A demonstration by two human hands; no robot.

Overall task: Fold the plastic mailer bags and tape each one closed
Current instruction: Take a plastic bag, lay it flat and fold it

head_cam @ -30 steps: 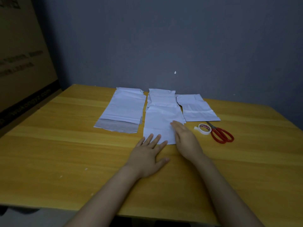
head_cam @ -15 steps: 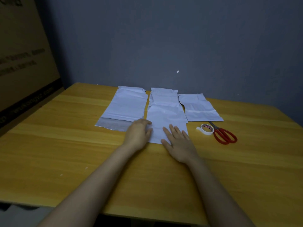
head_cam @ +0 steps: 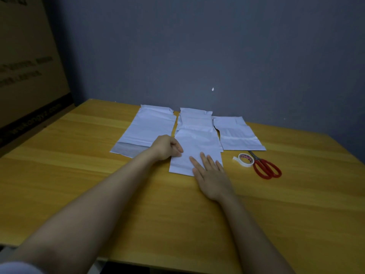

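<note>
Three white plastic mailer bags lie side by side on the wooden table (head_cam: 79, 184). The middle mailer (head_cam: 197, 143) reaches nearest to me. My left hand (head_cam: 167, 148) has its fingers curled at that bag's left edge and pinches it. My right hand (head_cam: 210, 175) lies flat with straight fingers on the bag's near right corner. The left mailer (head_cam: 150, 125) shows a grey flap at its near end. The right mailer (head_cam: 237, 135) is shorter, with a crease across it. A roll of white tape (head_cam: 245, 159) sits right of the middle bag.
Red-handled scissors (head_cam: 265, 167) lie just right of the tape roll. A large cardboard box (head_cam: 25, 76) stands against the table's left side. A grey wall rises right behind the bags.
My left hand moved from flat on the table up to the middle bag's left edge and curled its fingers there. My right hand turned flat and spread on the bag's near corner.
</note>
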